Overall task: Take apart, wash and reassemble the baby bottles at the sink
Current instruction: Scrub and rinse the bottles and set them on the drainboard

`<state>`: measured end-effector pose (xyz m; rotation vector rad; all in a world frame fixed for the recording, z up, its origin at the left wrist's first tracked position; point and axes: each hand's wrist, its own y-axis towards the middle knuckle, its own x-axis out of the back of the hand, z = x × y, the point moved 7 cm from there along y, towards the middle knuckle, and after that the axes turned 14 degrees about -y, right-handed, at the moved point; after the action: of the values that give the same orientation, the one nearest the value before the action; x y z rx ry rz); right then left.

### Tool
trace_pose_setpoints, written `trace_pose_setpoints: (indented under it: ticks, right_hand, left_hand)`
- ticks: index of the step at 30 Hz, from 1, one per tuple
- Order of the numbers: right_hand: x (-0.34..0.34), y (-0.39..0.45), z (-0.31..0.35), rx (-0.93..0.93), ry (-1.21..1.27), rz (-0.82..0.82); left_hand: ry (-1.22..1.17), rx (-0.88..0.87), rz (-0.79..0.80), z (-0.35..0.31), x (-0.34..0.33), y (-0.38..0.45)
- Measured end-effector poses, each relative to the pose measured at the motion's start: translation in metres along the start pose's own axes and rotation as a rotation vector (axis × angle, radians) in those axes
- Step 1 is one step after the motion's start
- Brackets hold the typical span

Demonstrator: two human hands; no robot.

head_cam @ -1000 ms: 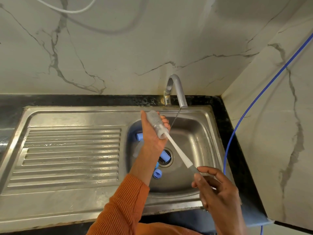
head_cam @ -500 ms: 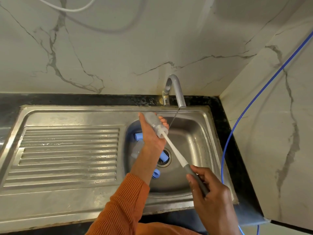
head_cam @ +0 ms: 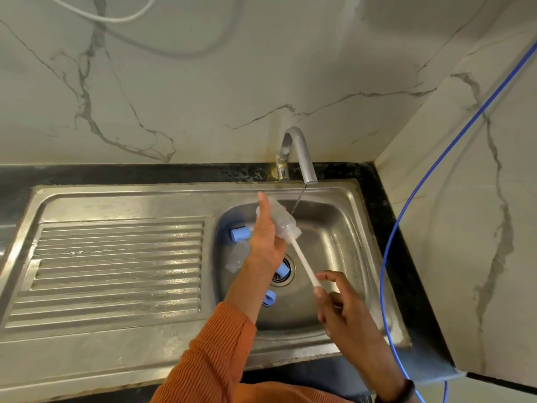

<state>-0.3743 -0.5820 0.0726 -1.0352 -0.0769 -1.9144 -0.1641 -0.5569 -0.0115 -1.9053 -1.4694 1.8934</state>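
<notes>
The fingers (head_cam: 286,241) of the left hand (head_cam: 267,237) curl round a clear baby bottle (head_cam: 283,221) and hold it up over the sink bowl (head_cam: 343,257). The thumb points up along the side of the bottle. The bottle tilts, with its open end down and to the right. A brush (head_cam: 305,263) with a white stick goes into that open end. The bristle end is inside the bottle.

The right hand (head_cam: 345,312) holds the low end of the brush stick. Its thumb and first finger pinch the stick, and the other fingers are loosely bent. A dark band (head_cam: 402,391) sits on that wrist. The left arm wears an orange sleeve (head_cam: 215,356).

A thin stream of water (head_cam: 299,200) falls from the tap (head_cam: 302,152) just beside the bottle.

Down in the sink bowl lie more bottle parts. A blue cap (head_cam: 239,233) lies at the far left of the bowl. A clear piece (head_cam: 236,255) lies just below it. Another blue piece (head_cam: 282,269) rests on the drain (head_cam: 287,274). A blue ring (head_cam: 269,298) lies nearer to the person.

To the left of the bowl is the ribbed metal draining board (head_cam: 116,271). A dark surface (head_cam: 145,173) runs behind the sink. The wall (head_cam: 203,97) looks like white marble. A blue hose (head_cam: 406,213) hangs down on the right, and a white cord (head_cam: 110,16) loops across the top.
</notes>
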Motion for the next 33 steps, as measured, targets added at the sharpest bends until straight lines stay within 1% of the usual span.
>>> trace_pose_setpoints:
  ticks: [2, 4, 5, 8, 9, 10, 11, 14, 15, 16, 19, 22, 24, 26, 29, 33]
  right_hand:
    - [0.001, -0.006, -0.002, 0.039, -0.016, 0.040]
    - [0.004, -0.014, -0.004, 0.030, 0.058, 0.118]
    - [0.006, -0.018, -0.005, -0.010, 0.153, 0.175]
    - [0.011, -0.036, -0.007, -0.166, 0.577, 0.405]
    - [0.015, -0.041, -0.007, -0.183, 0.635, 0.434]
    - [0.019, -0.044, -0.008, -0.192, 0.635, 0.420]
    - [0.023, -0.045, -0.009, -0.184, 0.572, 0.342]
    - [0.031, -0.042, -0.006, -0.081, 0.285, -0.036]
    - [0.031, -0.040, -0.003, -0.044, 0.195, -0.117]
    - [0.029, -0.038, 0.000, -0.015, 0.118, -0.159]
    - [0.023, -0.032, 0.014, 0.104, -0.050, -0.213]
    - [0.014, -0.030, 0.025, 0.168, -0.162, -0.234]
    - [0.007, -0.027, 0.025, 0.160, -0.180, -0.214]
    - [0.000, -0.021, 0.027, 0.156, -0.218, -0.217]
    - [-0.011, -0.008, 0.032, 0.129, -0.268, -0.214]
    - [-0.018, 0.002, 0.034, 0.103, -0.294, -0.193]
  left_hand:
    - [-0.014, 0.003, -0.025, -0.009, 0.008, 0.006]
    - [-0.010, -0.025, -0.096, -0.012, 0.021, 0.007]
    - [-0.026, -0.036, -0.118, -0.012, 0.027, 0.007]
    - [-0.121, -0.064, -0.169, -0.020, 0.037, 0.007]
    - [-0.135, -0.085, -0.180, -0.027, 0.039, 0.008]
    - [-0.123, -0.115, -0.182, -0.034, 0.039, 0.009]
    - [-0.075, -0.148, -0.187, -0.041, 0.038, 0.009]
    - [0.190, -0.211, -0.197, -0.050, 0.037, 0.007]
    - [0.263, -0.229, -0.189, -0.050, 0.037, 0.005]
    - [0.330, -0.247, -0.183, -0.051, 0.038, 0.003]
    - [0.539, -0.296, -0.149, -0.054, 0.044, -0.003]
    - [0.633, -0.340, -0.106, -0.060, 0.048, -0.007]
    - [0.670, -0.353, -0.092, -0.060, 0.046, -0.010]
    - [0.681, -0.373, -0.124, -0.057, 0.048, -0.013]
    - [0.703, -0.465, -0.190, -0.057, 0.049, -0.018]
    - [0.745, -0.582, -0.166, -0.064, 0.042, -0.024]
